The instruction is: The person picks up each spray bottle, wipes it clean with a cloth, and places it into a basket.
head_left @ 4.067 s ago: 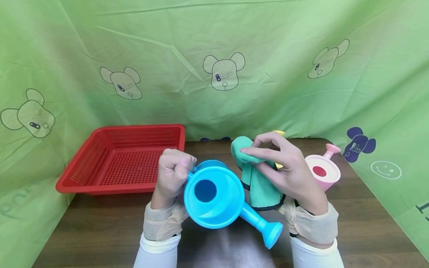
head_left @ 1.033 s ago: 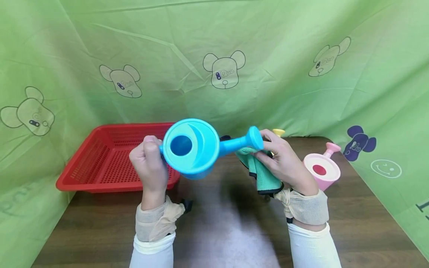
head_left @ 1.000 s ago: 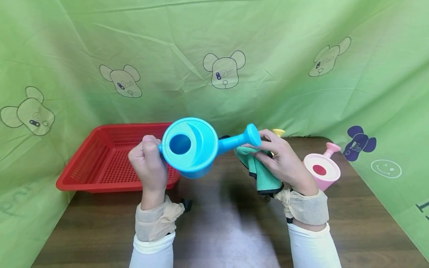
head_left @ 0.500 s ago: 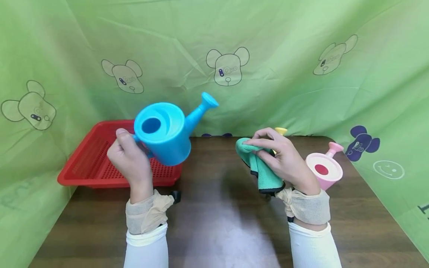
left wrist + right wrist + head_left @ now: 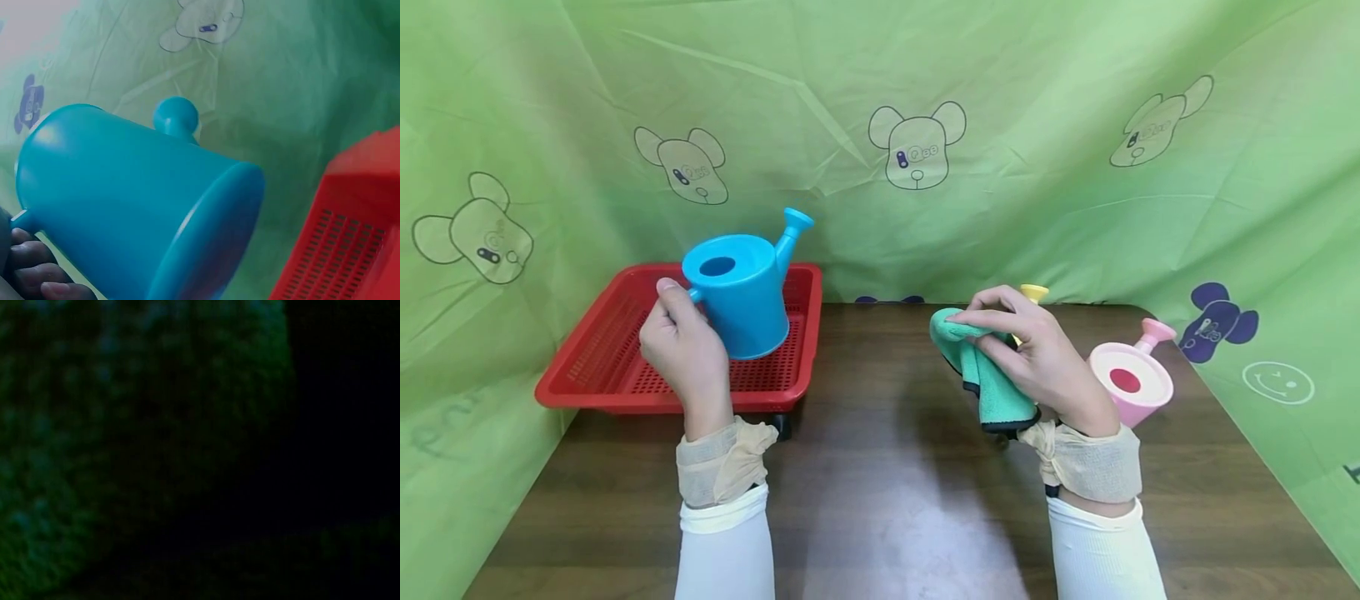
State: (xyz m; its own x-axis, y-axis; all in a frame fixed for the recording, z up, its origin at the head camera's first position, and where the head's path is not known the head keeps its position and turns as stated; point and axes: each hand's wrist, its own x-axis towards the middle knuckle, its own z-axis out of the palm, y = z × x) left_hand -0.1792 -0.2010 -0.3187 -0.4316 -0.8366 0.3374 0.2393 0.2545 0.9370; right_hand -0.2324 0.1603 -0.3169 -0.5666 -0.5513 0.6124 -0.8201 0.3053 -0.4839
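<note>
My left hand (image 5: 688, 354) grips the handle of a blue watering can (image 5: 747, 312), its spout pointing away to the upper right. In the head view the can overlaps the red perforated basket (image 5: 568, 367); in the left wrist view its side and base show, with the basket wall (image 5: 356, 187) off to the right. My right hand (image 5: 1045, 358) pinches a folded green cloth (image 5: 1000, 392) with black edging, which hangs down from the fingers. Dark, blurred cloth (image 5: 125, 425) fills much of the right wrist view.
A pink watering can (image 5: 1131, 379) stands on the brown wooden table (image 5: 887, 467), right of my right hand. Behind that hand shows the yellow spout (image 5: 1034, 292) of another item, mostly hidden. A green printed sheet (image 5: 820, 125) hangs around the table's back and sides.
The blue watering can has moved left and back from the middle, its spout swinging from near the cloth to point away, until it overlaps the basket. My right hand keeps holding the cloth.
</note>
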